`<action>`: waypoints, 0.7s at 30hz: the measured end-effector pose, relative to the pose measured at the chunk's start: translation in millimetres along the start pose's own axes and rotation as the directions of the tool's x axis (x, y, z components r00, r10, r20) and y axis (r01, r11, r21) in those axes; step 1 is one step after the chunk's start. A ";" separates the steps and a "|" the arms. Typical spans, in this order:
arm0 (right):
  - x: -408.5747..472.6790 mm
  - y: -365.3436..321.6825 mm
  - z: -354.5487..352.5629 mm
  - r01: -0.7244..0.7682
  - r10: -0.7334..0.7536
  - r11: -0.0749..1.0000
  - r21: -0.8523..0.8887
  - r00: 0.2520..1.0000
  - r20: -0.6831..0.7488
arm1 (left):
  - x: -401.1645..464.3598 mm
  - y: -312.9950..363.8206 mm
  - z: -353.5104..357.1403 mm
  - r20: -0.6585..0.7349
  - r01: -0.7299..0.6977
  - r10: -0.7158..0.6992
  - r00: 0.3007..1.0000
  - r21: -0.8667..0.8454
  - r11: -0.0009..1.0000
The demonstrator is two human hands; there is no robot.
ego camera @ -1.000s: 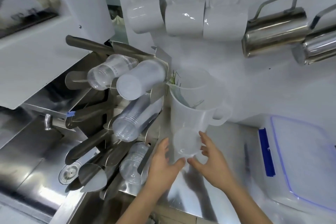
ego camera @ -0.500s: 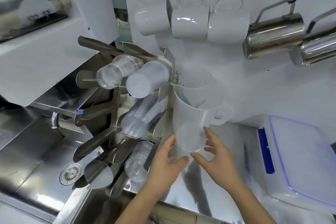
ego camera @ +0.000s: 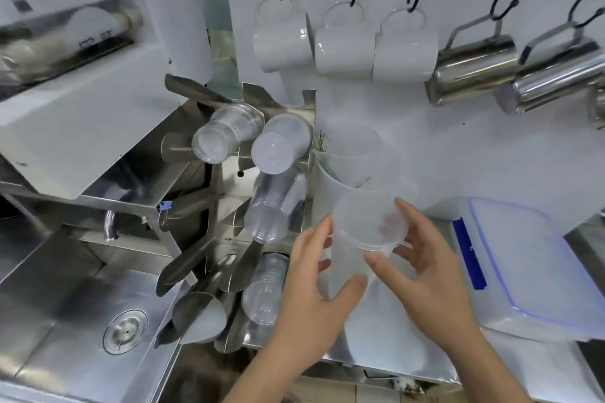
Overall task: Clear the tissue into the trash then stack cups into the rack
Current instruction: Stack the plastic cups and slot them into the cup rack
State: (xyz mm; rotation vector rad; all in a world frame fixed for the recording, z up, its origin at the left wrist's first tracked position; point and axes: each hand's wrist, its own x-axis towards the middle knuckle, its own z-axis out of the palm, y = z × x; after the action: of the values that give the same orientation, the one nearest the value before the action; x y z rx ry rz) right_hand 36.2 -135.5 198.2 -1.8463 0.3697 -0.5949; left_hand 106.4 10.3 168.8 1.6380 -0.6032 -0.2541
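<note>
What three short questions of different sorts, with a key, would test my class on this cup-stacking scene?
1. True or false: both hands touch the clear cup.
2. How many white mugs hang on the hooks? A) two B) three C) five
3. Fill in: the rack of stacked cups stands to the ____ of the held cup.

Key: 1 true, the left hand and right hand both grip it. 2 B. 3 left.
</note>
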 end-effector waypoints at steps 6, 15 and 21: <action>-13.9 -34.0 25.1 0.023 -0.021 0.999 0.034 0.998 -0.057 | -11.6 11.3 -34.6 0.019 -0.096 0.095 0.995 0.034 0.995; -10.9 -65.6 64.9 0.047 -0.045 0.998 0.038 0.997 -0.056 | -21.4 16.1 -78.2 0.029 -0.133 0.133 0.991 0.008 0.991; -7.4 -77.2 85.6 0.059 -0.063 0.992 0.112 0.997 0.035 | -17.8 16.2 -102.5 -0.001 -0.131 0.131 0.991 -0.015 0.991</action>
State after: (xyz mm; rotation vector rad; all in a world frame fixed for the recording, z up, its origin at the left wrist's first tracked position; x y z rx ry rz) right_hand 75.8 -38.2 246.2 -1.7651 0.2500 -0.6087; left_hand 138.4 106.0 198.5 1.5764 -0.7047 -0.1623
